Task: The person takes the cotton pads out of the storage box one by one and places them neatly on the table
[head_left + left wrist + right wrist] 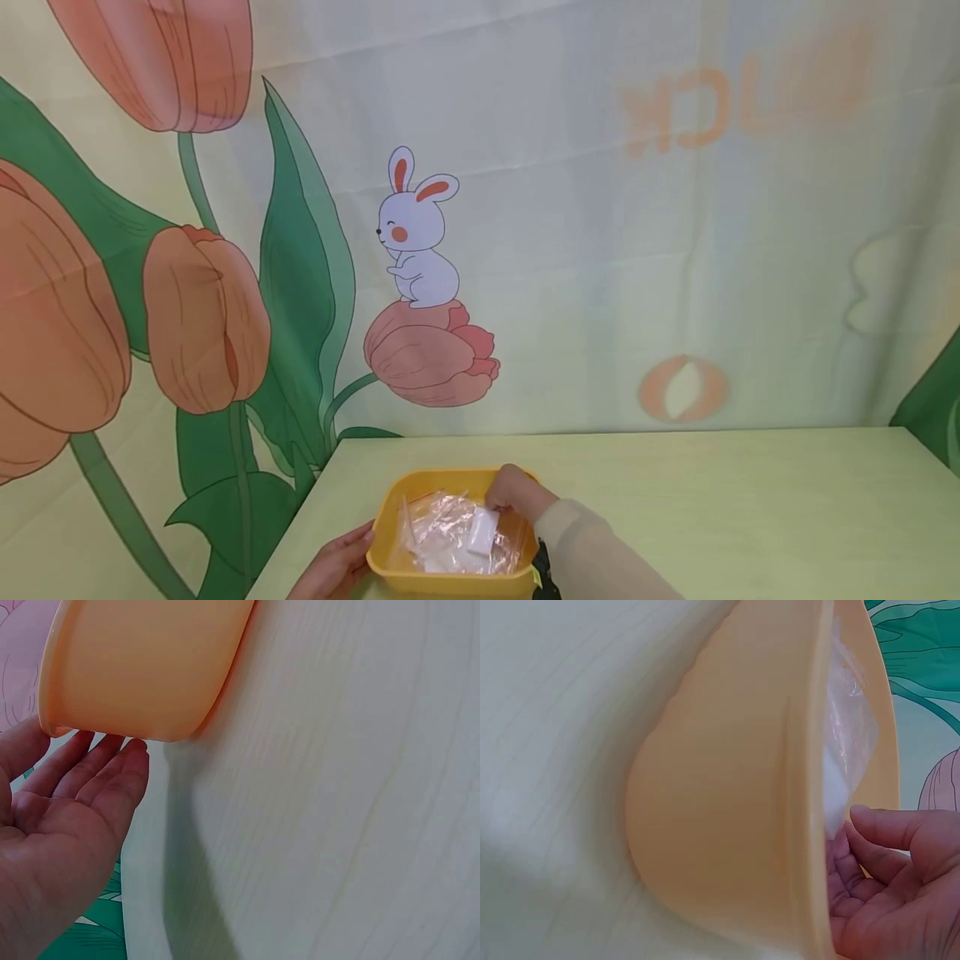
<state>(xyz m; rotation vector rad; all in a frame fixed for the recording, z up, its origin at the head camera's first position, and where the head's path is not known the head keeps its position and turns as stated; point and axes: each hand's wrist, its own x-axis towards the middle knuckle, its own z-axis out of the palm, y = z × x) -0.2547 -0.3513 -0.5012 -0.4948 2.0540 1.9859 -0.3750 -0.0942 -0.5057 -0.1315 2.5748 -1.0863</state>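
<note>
A yellow plastic basin [457, 583] holds crinkled clear plastic bags [442, 521] and a small white rectangular piece [482, 531]. My left hand [337, 562] grips the basin's left side; in the left wrist view, the thumb is at the rim and the fingers [112, 769] lie against the outer wall. My right hand [517, 492] reaches over the far right rim and pinches the white piece at its upper end. In the right wrist view, thumb and curled fingers meet at the white piece's end [834, 799], partly hidden behind the basin wall.
The basin stands near the front left of a pale green table [712, 508]. Behind the table hangs a curtain [570, 250] printed with tulips and a rabbit. A black strap [546, 571] shows at the right wrist beside the basin.
</note>
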